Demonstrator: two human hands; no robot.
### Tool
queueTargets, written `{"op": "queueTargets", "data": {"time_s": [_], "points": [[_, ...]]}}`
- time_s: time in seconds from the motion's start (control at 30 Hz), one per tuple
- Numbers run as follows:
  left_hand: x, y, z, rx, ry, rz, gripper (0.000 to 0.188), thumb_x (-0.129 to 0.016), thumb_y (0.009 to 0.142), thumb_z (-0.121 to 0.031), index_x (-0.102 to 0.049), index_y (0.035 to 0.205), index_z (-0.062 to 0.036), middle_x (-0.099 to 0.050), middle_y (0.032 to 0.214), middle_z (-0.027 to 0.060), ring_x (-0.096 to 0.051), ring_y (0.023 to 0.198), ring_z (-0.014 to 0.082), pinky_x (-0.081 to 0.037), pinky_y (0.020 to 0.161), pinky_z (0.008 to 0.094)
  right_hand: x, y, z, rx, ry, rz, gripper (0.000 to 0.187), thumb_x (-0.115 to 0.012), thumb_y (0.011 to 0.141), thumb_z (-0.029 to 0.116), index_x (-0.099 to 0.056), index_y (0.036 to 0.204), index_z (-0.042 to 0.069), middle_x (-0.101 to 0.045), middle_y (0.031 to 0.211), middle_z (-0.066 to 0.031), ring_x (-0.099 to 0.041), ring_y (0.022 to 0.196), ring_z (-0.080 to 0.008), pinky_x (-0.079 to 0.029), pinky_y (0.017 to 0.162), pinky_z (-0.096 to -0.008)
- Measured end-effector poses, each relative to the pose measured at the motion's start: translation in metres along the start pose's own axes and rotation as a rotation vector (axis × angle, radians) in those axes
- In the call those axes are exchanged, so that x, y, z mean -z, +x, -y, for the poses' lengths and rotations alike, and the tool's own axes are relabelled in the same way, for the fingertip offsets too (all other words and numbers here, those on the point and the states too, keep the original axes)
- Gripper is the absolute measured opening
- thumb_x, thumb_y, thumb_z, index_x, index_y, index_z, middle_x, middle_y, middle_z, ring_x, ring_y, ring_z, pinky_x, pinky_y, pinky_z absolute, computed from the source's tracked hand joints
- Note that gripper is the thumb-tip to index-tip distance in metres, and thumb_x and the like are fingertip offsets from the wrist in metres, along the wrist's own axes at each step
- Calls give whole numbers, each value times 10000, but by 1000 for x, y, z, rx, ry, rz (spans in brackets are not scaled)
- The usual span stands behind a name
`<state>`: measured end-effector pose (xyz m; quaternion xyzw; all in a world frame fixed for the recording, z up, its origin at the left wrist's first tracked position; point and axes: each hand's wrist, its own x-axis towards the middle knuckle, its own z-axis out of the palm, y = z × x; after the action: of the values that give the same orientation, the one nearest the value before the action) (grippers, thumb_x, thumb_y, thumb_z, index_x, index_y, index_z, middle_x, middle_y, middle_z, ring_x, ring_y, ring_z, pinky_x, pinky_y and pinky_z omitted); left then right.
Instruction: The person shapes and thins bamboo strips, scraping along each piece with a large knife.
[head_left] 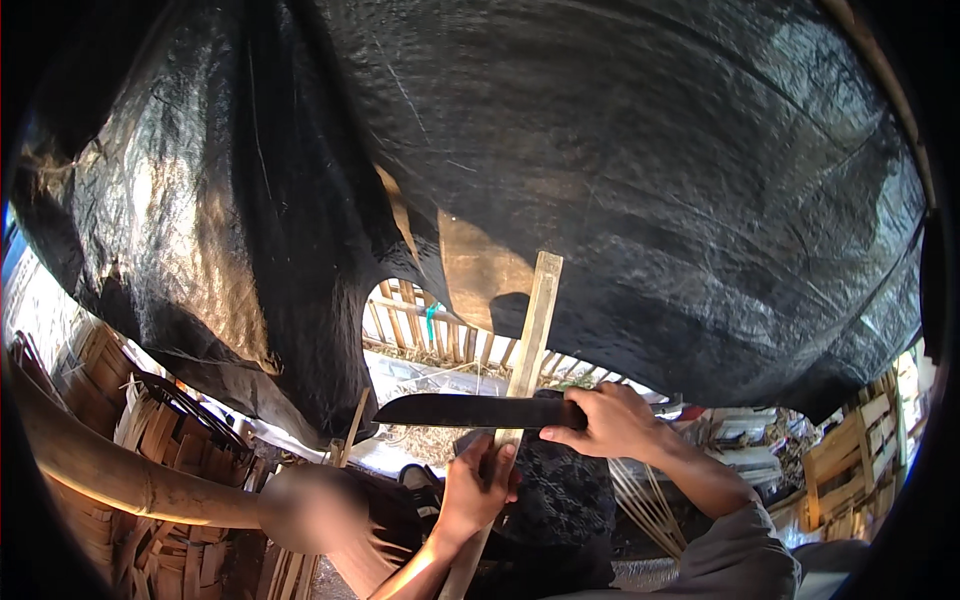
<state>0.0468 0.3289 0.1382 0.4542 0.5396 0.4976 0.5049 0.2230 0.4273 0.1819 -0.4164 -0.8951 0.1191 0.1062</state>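
My left hand (475, 488) is closed around a long pale bamboo slat (537, 310), which stands tilted with its upper end leaning away from me. In my right hand (608, 420) is the handle of a machete, gripped with the fingers wrapped round it. The machete's dark, broad blade (460, 410) points left and lies across the slat, just above my left hand. Whether its edge bites into the slat cannot be made out. Below the blade, dark patterned cloth (565, 480) covers my lap.
A large black tarp (650, 180) hangs in front and overhead. On the left, a thick bamboo pole (130, 475) crosses woven bamboo baskets (185, 430); a blurred patch covers its right end. Thin strips (650, 510) lie at right, near another woven piece (850, 460). A slatted fence (400, 310) shows beyond.
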Motion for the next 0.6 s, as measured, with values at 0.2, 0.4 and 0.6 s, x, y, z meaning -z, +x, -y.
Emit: {"op": "queueTargets", "data": {"time_s": [0.2,0.4,0.6], "points": [[-12,-23,42,83,56,-36,259,-541,874,-168,-498,678,-5,-508,501,56,-471,427,88,-372,415,270,-42,-27,3,-111,40,155,591,-530,755,609,-625,869,37,-587,591,-177,-616,628,-356,-491,593,-431],[-19,-41,84,-16,315,-88,244,-559,849,-174,-503,684,-3,-518,541,149,-545,471,212,-395,454,348,-55,-33,1,-103,-38,230,658,-480,747,669,-634,848,37,-566,540,-162,-610,549,-346,-502,528,-432],[-29,-50,83,10,332,-174,219,-543,850,-160,-528,697,-4,-574,584,133,-600,546,256,-442,496,337,-79,-20,-48,-207,113,222,684,-501,766,636,-602,648,-30,-540,506,-169,-548,421,-314,-452,429,-410]]}}
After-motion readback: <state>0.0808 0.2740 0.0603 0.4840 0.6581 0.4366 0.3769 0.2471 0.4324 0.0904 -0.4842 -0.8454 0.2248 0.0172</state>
